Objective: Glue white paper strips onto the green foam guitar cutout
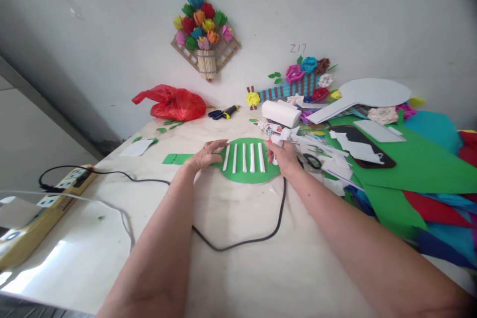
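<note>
A green paddle-shaped cutout lies flat on the table, with several white rolled paper strips set side by side across its round part. Its handle points left. My left hand rests where the handle meets the round part, fingers stretched and thumb apart, the fingertips near the leftmost strip. At the round part's right edge, my right hand is closed around a white hot glue gun, whose black cord loops below. My hand partly covers the gun, and its nozzle is hard to make out.
To the right lie scissors, paper scraps, a dark phone-like slab and green sheets. Behind are a red plastic bag, pliers and a white roll. A power strip lines the left edge.
</note>
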A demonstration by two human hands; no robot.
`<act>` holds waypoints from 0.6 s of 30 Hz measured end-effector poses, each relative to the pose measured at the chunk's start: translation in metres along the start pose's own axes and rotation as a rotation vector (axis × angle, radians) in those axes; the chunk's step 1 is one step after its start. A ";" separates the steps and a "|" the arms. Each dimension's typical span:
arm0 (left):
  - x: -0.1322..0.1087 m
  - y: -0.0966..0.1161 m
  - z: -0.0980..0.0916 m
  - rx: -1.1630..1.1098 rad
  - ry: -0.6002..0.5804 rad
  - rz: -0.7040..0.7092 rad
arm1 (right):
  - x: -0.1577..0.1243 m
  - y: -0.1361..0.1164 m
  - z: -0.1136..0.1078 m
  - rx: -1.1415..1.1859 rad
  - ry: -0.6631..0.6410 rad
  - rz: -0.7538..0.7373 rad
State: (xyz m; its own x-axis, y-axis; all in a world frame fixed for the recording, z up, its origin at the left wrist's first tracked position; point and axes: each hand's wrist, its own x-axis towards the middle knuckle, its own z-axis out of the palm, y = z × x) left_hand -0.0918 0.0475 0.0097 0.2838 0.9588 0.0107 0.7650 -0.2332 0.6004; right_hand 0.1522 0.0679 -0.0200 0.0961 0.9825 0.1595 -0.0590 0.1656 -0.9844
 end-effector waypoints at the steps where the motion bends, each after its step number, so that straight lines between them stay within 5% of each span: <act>1: 0.000 0.000 0.000 0.008 -0.001 0.002 | 0.000 0.000 0.000 0.003 0.002 0.003; 18: 0.001 -0.007 0.001 0.053 -0.002 0.057 | 0.002 0.000 0.000 0.051 0.051 0.013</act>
State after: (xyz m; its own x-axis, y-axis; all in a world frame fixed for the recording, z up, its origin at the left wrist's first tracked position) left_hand -0.0960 0.0503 0.0050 0.3288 0.9435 0.0419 0.7770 -0.2955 0.5559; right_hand 0.1520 0.0703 -0.0197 0.1450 0.9793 0.1415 -0.1115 0.1582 -0.9811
